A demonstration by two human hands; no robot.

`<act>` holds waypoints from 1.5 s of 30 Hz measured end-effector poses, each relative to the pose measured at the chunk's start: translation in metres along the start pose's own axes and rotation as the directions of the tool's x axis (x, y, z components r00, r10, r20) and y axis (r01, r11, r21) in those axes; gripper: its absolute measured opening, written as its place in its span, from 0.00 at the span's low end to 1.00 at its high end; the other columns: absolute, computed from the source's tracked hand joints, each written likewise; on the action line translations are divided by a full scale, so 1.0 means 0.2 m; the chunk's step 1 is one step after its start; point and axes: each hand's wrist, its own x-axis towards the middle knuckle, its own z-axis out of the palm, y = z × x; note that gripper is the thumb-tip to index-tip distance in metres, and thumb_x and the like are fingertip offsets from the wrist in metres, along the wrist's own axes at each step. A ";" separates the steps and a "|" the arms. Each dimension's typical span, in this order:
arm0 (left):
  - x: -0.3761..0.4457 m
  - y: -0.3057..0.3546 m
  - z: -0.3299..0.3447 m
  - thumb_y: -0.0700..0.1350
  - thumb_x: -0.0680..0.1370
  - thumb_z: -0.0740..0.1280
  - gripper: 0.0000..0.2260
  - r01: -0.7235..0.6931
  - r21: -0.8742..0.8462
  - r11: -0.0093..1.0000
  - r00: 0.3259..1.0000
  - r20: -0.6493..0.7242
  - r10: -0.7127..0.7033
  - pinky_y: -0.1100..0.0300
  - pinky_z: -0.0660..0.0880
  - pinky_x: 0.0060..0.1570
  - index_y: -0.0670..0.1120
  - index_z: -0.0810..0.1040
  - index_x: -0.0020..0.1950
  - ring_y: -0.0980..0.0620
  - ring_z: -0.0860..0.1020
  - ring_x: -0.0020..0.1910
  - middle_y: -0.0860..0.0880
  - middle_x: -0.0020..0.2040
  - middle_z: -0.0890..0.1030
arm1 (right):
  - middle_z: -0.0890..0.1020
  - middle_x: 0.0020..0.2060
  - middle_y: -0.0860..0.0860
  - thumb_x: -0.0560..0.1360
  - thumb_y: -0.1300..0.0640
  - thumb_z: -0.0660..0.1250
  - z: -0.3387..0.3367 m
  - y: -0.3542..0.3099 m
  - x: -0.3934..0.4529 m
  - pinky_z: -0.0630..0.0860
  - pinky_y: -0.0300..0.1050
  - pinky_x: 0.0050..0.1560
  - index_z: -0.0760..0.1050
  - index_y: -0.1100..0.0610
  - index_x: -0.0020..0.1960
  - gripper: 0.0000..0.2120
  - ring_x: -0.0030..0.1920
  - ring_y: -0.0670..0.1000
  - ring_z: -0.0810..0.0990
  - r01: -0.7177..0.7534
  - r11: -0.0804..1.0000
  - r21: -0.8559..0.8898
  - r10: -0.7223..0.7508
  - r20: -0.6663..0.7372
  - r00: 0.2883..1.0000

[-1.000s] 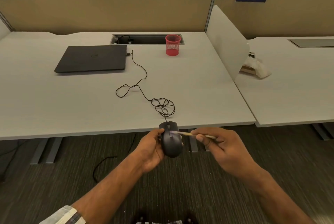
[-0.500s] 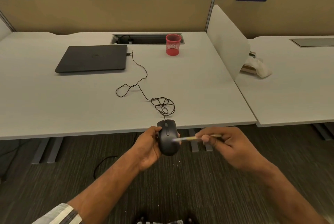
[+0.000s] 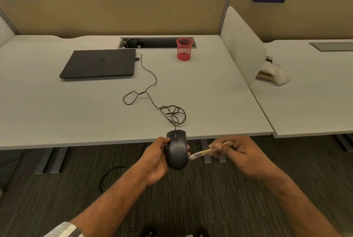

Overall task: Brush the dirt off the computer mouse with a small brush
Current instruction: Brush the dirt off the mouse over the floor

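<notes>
A black wired computer mouse (image 3: 177,150) is held just off the desk's front edge, top side up, gripped from the left by my left hand (image 3: 155,160). Its black cable (image 3: 152,83) runs back over the desk in loops to the laptop. My right hand (image 3: 241,155) pinches a small brush (image 3: 206,152) with a pale wooden handle. The light bristles point left and touch the mouse's lower right side.
A closed black laptop (image 3: 99,63) lies at the back left of the grey desk (image 3: 57,112). A red mesh pen cup (image 3: 183,49) stands by the cable slot. A white divider panel (image 3: 241,45) separates the neighbouring desk, where a white bag (image 3: 275,73) lies. Dark carpet below.
The brush tip has swept from the mouse's upper top surface down and right to its lower right edge. The mouse has tilted slightly more upright in my left hand.
</notes>
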 end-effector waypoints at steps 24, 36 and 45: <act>0.05 0.04 0.00 0.45 0.84 0.62 0.14 -0.024 0.096 0.995 0.995 -0.091 0.033 0.34 0.71 0.72 0.40 0.74 0.67 0.36 0.78 0.68 0.34 0.67 0.78 | 0.84 0.39 0.47 0.79 0.55 0.65 0.15 0.00 0.25 0.79 0.36 0.38 0.82 0.47 0.52 0.08 0.35 0.46 0.81 -0.058 0.985 0.162 0.132 -0.499 0.856; 0.09 0.11 0.00 0.46 0.82 0.64 0.12 -0.042 0.132 0.990 0.997 -0.056 0.050 0.36 0.74 0.69 0.43 0.76 0.64 0.38 0.79 0.65 0.36 0.65 0.79 | 0.80 0.44 0.55 0.81 0.59 0.61 0.33 -0.06 0.24 0.74 0.43 0.35 0.82 0.56 0.55 0.11 0.38 0.51 0.75 -0.110 0.746 0.657 0.475 -0.410 0.778; 0.13 0.20 -0.01 0.45 0.82 0.65 0.12 -0.062 0.132 0.989 0.996 -0.048 0.069 0.42 0.80 0.57 0.42 0.77 0.63 0.39 0.79 0.62 0.36 0.62 0.79 | 0.81 0.43 0.57 0.78 0.67 0.63 0.41 -0.04 0.30 0.76 0.46 0.42 0.78 0.59 0.60 0.13 0.41 0.52 0.78 -0.039 0.477 0.878 0.601 -0.293 0.743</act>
